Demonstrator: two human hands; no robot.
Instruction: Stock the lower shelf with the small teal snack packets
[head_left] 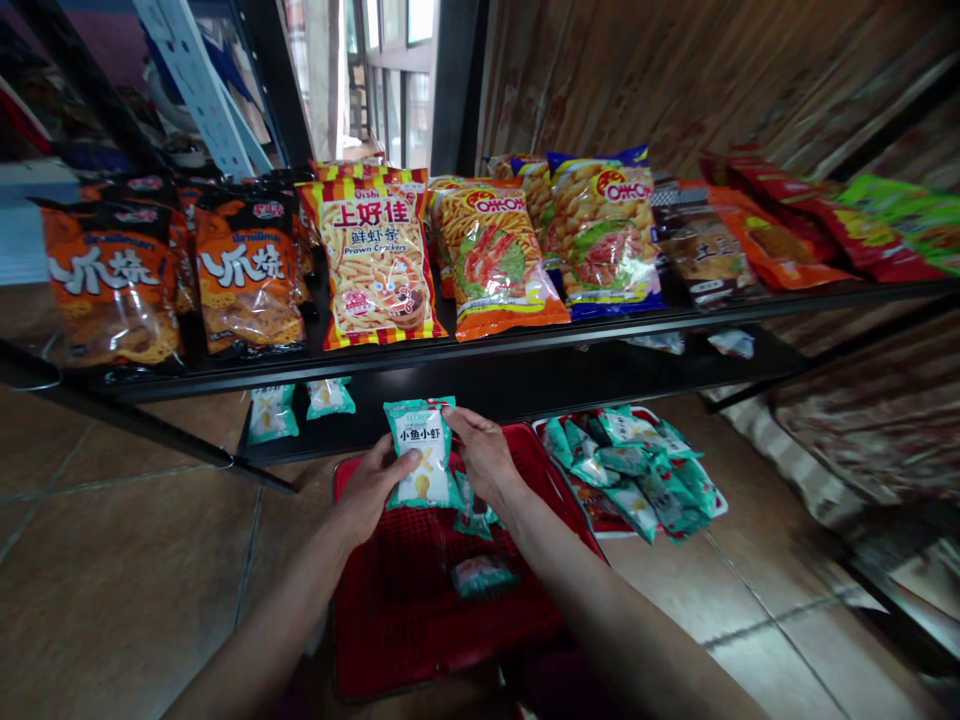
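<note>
fingers (403, 466) nearly closed, gripping teal packet (433, 465) both sides

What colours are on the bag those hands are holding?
The bag is teal and white with yellow snack pictures and black writing; the head view shows it.

1. I hold a small, plump teal-and-white snack packet (431, 468), its front, with dark characters and yellow snack pictures, facing me.
2. My left hand (373, 490) grips its left side, thumb across the front; my right hand (484, 450) touches its upper right corner.
3. It tilts slightly, above the far left part of the red basket (390, 620).
</note>
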